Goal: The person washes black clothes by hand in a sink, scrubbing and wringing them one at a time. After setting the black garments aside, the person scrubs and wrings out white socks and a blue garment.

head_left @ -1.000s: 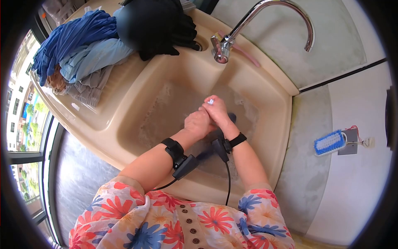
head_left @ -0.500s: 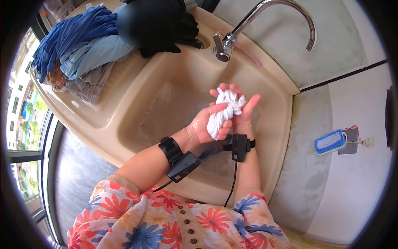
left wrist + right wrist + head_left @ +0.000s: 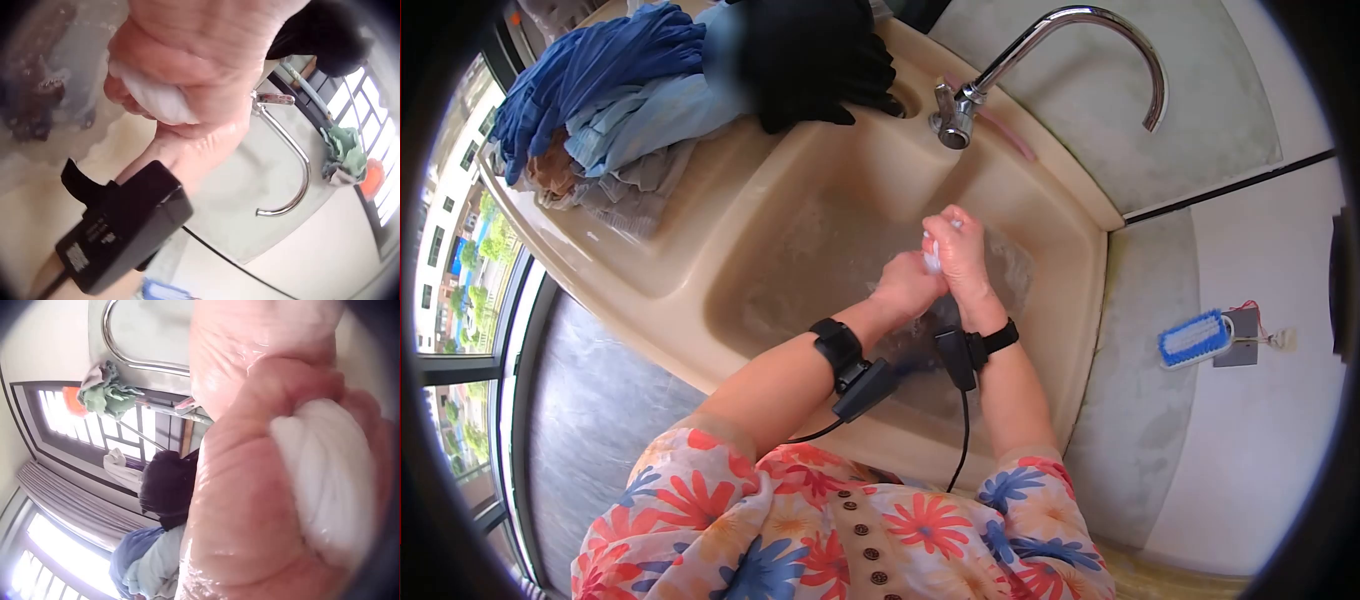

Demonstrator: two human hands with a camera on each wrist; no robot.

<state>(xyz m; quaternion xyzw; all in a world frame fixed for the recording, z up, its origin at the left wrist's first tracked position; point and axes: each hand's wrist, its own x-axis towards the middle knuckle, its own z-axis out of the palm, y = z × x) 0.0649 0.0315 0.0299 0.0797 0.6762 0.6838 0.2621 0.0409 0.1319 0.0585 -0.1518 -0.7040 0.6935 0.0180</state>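
Over the sink (image 3: pixel 725 290) my two hands meet on a wet white cloth (image 3: pixel 932 262), bunched and mostly hidden by the fingers. My left hand (image 3: pixel 908 288) grips its lower end; my right hand (image 3: pixel 960 255) is curled round the upper end, a little farther forward. In the left wrist view a fold of the white cloth (image 3: pixel 156 100) shows between the fingers. The right wrist view has the white cloth (image 3: pixel 328 481) bulging from a wet palm. Beneath the hands, cloudy water (image 3: pixel 830 240) stands in the basin, with something dark blue in it.
A chrome faucet (image 3: pixel 955 115) rises at the back of the sink. Blue clothes (image 3: pixel 615 75) and a black garment (image 3: pixel 810 60) are heaped on the left ledge. A blue-and-white brush (image 3: pixel 1195 340) hangs on the right wall.
One second ago both hands gripped the cloth; half a second ago they were turned up with the white cloth exposed across them. Now the fingers have closed round it again, farther over the basin.
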